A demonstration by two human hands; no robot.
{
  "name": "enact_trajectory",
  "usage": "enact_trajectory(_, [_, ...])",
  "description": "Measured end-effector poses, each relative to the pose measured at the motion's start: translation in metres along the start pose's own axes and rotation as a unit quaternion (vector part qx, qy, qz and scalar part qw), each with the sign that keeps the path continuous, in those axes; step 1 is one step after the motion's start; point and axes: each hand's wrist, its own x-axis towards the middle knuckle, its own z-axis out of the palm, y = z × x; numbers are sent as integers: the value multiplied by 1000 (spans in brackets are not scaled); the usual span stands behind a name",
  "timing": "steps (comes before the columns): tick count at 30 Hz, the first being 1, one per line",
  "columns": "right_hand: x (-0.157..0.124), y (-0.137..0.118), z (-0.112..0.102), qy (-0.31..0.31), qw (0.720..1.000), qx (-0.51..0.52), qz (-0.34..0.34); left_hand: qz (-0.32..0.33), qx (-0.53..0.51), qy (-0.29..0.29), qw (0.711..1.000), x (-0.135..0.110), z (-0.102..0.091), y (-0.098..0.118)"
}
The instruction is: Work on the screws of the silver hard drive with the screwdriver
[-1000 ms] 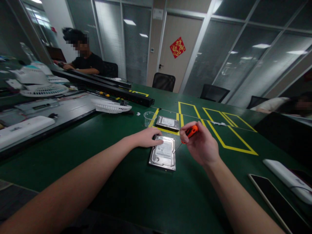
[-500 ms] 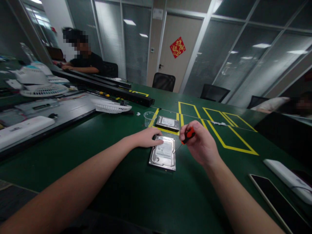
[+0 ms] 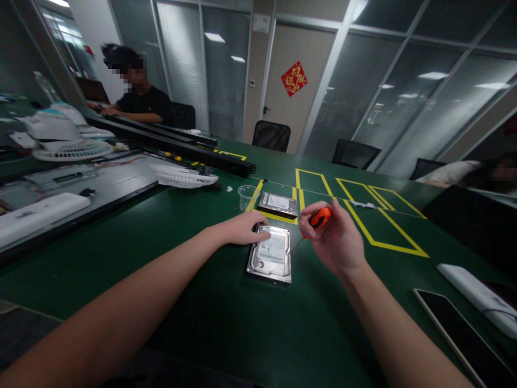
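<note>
- A fresh turn at the table [image 3: 194,328]: the screwdriver [image 3: 321,217] shows a mostly orange handle, where half a second ago more of its black side faced the camera
- The right hand [image 3: 335,240], at 3 o'clock from the drive [image 3: 271,258], sits a touch farther out than it did then; its fingers are curled in a light, nearly closed pinch around the handle
- The blade slants down toward 8 o'clock, its tip at the drive's 3 o'clock edge, the same spot as in the previous frames; contact there is too small to confirm
- That rolled handle over a fixed tip suggests twisting work at this edge, with the fingers resetting between turns; whether anything has loosened, one cannot tell
- The left hand [image 3: 244,227] is unchanged, half-curled over the drive's 11 o'clock corner, thumb on the top face and fingers at the far edge, keeping hold of it; how firmly it presses does not show
- The drive lies flat on the green tabletop, label up, and has not shifted, which points to a steady hold
- Just beyond it at 12 o'clock, a second drive [image 3: 278,203] lies inside a yellow tape outline [image 3: 274,217], with a clear cup [image 3: 247,199] near it at 11 o'clock
- Well apart at 4 o'clock lies a phone [image 3: 456,331]
</note>
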Motion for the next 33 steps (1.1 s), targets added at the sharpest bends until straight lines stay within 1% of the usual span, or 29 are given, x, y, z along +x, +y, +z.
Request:
enact_trajectory(4, [0, 1, 0, 12, 1000, 13, 8, -4, 1, -2, 1000, 0, 0, -1])
enact_trajectory(8, [-1, 2, 0, 6, 1000, 25, 1, 4, 7, -3, 1000, 1, 1, -2])
enact_trajectory(20, [-2, 4, -1, -13, 1000, 17, -7, 15, 13, 10, 1000, 2, 3, -4])
enact_trajectory(27, [-2, 3, -3, -20, 1000, 13, -19, 9, 8, 0, 1000, 1, 1, -2])
enact_trajectory(33, [-3, 3, -3, -14, 1000, -6, -10, 9, 5, 1, 1000, 1, 2, -5])
